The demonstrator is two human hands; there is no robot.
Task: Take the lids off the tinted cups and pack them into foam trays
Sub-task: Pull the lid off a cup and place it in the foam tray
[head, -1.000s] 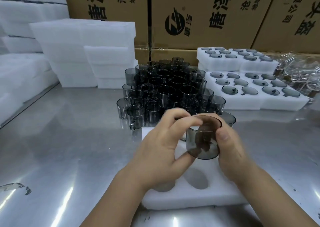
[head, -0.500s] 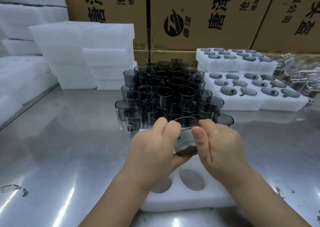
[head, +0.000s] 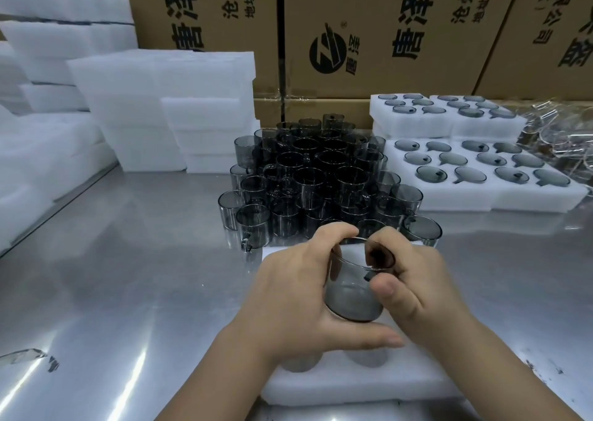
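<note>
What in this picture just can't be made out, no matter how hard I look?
All in the head view:
- Whether the held cup still has a lid: the left hand and right hand cover its rim.
- Most pockets of the near foam tray: hidden under the hands.
- How many cups are in the pile: dark glass overlaps.
- The clear items at far right: blurred, cut off by the edge.

The one camera sat on my head, looking forward and down across the steel table [head: 134,260] toward the cartons [head: 369,26] at the back. It was close over my hands [head: 288,295], and its wide lens bowed the foam stacks [head: 160,99] at the edges.
</note>
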